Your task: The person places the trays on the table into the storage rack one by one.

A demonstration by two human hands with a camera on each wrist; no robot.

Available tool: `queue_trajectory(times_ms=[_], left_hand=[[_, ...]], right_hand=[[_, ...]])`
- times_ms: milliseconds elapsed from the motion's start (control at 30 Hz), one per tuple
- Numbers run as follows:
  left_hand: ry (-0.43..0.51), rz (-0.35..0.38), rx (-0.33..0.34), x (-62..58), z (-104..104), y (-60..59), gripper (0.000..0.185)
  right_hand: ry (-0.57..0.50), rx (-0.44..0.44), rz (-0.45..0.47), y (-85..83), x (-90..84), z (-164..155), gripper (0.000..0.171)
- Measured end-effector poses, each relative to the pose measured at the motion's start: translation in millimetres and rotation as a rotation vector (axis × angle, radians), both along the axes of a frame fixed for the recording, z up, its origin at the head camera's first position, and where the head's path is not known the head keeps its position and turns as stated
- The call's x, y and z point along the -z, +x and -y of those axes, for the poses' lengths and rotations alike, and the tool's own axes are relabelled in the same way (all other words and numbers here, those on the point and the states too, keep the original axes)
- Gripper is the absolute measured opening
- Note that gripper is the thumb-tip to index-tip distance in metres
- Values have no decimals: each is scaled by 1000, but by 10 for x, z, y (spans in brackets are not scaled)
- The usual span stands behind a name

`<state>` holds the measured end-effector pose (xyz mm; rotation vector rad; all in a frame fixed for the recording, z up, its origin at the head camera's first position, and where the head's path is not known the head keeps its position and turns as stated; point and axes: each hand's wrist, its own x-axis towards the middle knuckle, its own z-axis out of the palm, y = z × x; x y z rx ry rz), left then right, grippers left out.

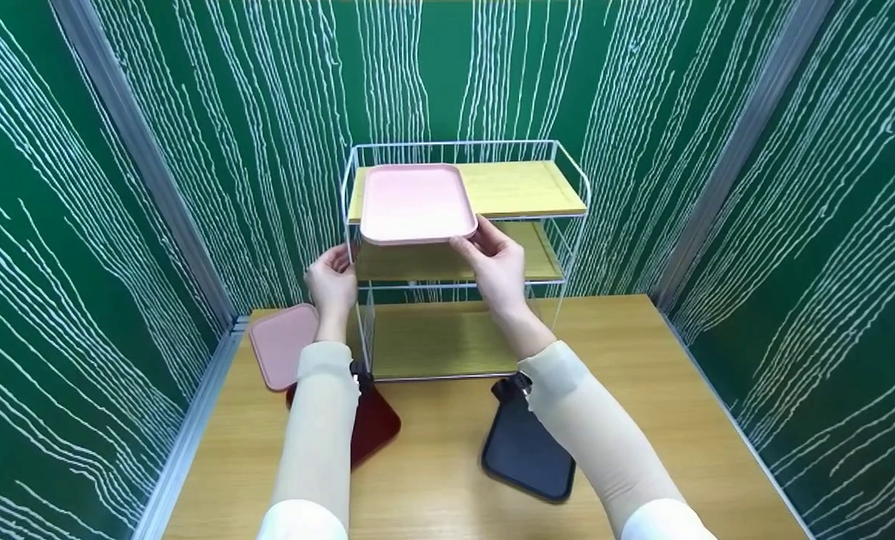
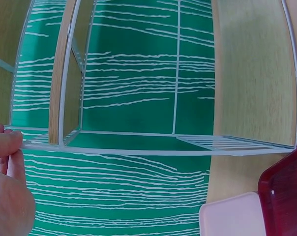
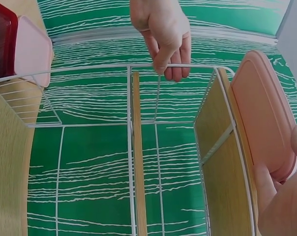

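Note:
A three-tier white wire rack [image 1: 522, 189] with wooden shelf boards stands at the back of the table. On the left part of its top shelf lies a pink tray [image 1: 418, 201], its front edge reaching past the board. My right hand [image 1: 501, 266] pinches the tray's front right corner between thumb and fingers, also seen as the hand [image 3: 286, 201] in the right wrist view. My left hand [image 1: 333, 285] holds the wire frame on the rack's left side, between the top and middle shelves; its curled fingers [image 3: 175, 71] wrap the wire in the right wrist view.
Left of the rack, a second pink tray [image 1: 286, 346] lies on the wooden table [image 1: 432, 480]. A dark red tray [image 1: 376, 427] overlaps it near my left forearm. A black tray [image 1: 528, 454] lies under my right forearm. Green patterned walls [image 1: 447, 67] enclose the table.

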<state>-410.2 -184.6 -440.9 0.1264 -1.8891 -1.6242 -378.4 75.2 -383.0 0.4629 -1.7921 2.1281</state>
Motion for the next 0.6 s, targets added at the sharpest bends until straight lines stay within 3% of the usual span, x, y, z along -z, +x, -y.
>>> queue_trajectory(times_ms=[600], left_hand=[[15,11,8,4,0,15,35]], right_hand=[[66,33,5,-36,-32,77,70]])
